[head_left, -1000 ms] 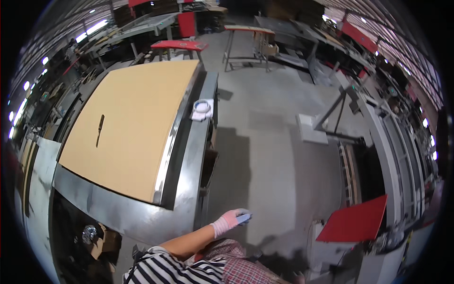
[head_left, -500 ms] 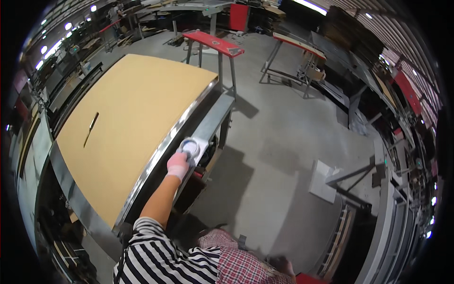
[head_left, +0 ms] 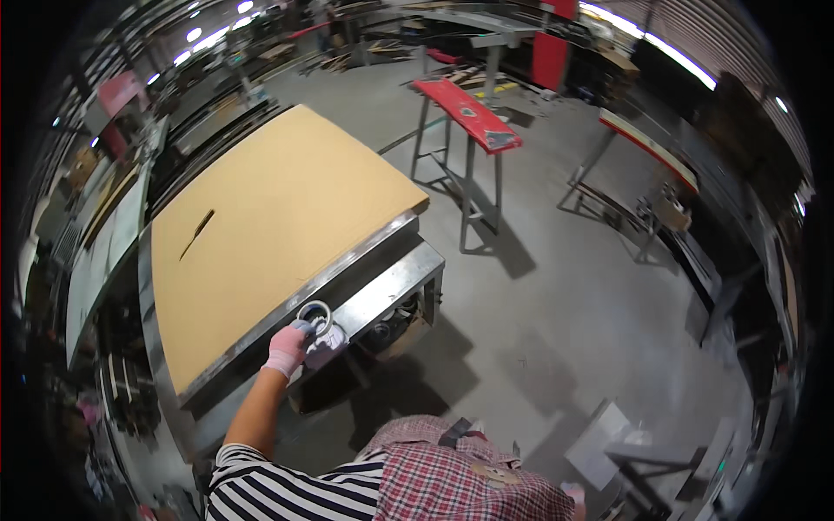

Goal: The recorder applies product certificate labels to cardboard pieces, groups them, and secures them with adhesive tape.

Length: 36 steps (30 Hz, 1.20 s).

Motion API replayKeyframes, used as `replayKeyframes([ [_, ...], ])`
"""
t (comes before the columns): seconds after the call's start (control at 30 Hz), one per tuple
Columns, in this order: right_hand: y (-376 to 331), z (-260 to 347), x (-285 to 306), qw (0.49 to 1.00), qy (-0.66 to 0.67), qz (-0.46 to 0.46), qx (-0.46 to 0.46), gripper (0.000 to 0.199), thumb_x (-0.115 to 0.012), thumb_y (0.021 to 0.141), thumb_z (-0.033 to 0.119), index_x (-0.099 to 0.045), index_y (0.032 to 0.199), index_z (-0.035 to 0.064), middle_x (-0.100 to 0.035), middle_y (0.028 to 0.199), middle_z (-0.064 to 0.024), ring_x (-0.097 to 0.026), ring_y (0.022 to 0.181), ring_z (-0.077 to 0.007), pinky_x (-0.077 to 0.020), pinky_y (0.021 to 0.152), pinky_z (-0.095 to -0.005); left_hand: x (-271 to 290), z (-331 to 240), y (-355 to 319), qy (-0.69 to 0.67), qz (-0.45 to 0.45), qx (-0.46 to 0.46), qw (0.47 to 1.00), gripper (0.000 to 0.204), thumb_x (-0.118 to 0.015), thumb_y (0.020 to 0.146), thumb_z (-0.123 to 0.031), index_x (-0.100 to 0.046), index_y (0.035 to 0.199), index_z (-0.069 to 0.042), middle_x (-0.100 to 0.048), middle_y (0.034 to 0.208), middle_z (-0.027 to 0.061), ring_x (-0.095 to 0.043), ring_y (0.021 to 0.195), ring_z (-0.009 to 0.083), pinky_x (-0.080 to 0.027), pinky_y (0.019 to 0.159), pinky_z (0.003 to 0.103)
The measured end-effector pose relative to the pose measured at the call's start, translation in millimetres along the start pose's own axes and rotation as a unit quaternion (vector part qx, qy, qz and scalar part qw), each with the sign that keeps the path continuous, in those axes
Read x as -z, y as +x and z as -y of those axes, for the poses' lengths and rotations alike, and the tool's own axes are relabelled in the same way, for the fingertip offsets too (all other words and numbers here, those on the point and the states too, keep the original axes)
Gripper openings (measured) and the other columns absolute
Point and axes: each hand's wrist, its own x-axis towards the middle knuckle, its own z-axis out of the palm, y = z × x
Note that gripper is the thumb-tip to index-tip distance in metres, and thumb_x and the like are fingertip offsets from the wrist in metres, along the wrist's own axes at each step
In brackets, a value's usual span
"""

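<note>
My left hand [head_left: 287,349], in a pink and white glove, reaches forward with its fingers closed on a roll of tape [head_left: 329,318]. The pale ring stands tilted above a white, crumpled-looking piece [head_left: 327,342] on the metal ledge [head_left: 393,283]. Beside it, a large tan board [head_left: 287,208] covers the workbench, and a slim dark pen-like tool [head_left: 200,230] lies on the board's left part. Only a bit of my right hand [head_left: 573,495] shows at the lower edge, past the checked apron; its fingers are hidden.
A red-topped trestle [head_left: 465,113] stands beyond the board's far right corner. Another trestle [head_left: 650,149] is farther right. On the grey floor lies a white panel [head_left: 599,443], close to a metal frame [head_left: 660,456]. Dark equipment [head_left: 387,330] sits beneath the ledge.
The view has swung left, so the board's far end and trestles appear farther right. The tape roll, still in my left hand, now looks tipped more upright. The dark tool remains on the board.
</note>
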Motion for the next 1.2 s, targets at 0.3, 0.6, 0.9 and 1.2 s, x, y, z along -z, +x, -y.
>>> replayKeyframes([
  [0.3, 508.0, 284.4, 224.6, 0.961, 0.274, 0.044, -0.02, 0.023, -0.063, 0.095, 0.029, -0.061, 0.099, 0.0061, -0.065, 0.08, -0.0076, -0.062, 0.062, -0.0146, -0.0478, 0.053, -0.0251, -43.0, -125.4, 117.9, -0.062, 0.023, 0.105, 0.992, 0.017, -0.061, 0.085, -0.018, -0.066, 0.101, -0.014, -0.065, 0.1, 0.0157, -0.065, 0.092, 0.0365, -0.053, 0.077, 0.048],
  [0.6, 648.8, 365.0, 192.3, 0.915, -0.163, 0.331, 0.166, 0.036, -0.07, 0.089, 0.029, -0.064, 0.113, 0.0025, -0.071, 0.102, -0.0151, -0.067, 0.09, -0.0232, -0.0524, 0.082, -0.0375, -126.4, -90.8, 24.9, -0.296, -0.666, 0.635, 0.258, 0.072, -0.083, 0.077, -0.012, -0.046, 0.137, -0.001, -0.049, 0.14, 0.0212, -0.055, 0.12, 0.0308, -0.045, 0.102, 0.04],
  [0.9, 831.4, 604.9, 274.4, 0.897, -0.135, 0.341, 0.247, 0.043, -0.069, 0.089, 0.038, -0.067, 0.12, 0.0075, -0.072, 0.107, -0.0128, -0.068, 0.095, -0.0246, -0.0506, 0.088, -0.0342, -153.0, -69.9, 55.2, -0.68, -0.654, 0.294, 0.152, 0.046, -0.071, 0.09, -0.024, -0.056, 0.131, -0.009, -0.065, 0.124, 0.0145, -0.067, 0.105, 0.0325, -0.057, 0.09, 0.049],
  [1.2, 883.2, 868.4, 338.6, 0.759, 0.071, 0.429, 0.484, 0.039, -0.069, 0.091, 0.025, -0.062, 0.118, -0.002, -0.069, 0.105, -0.0121, -0.066, 0.096, -0.0193, -0.0518, 0.086, -0.0316, -92.9, -190.9, 142.0, -0.606, -0.735, 0.27, 0.141, 0.044, -0.062, 0.095, -0.031, -0.057, 0.13, -0.006, -0.064, 0.126, 0.0134, -0.06, 0.114, 0.0346, -0.047, 0.104, 0.049],
])
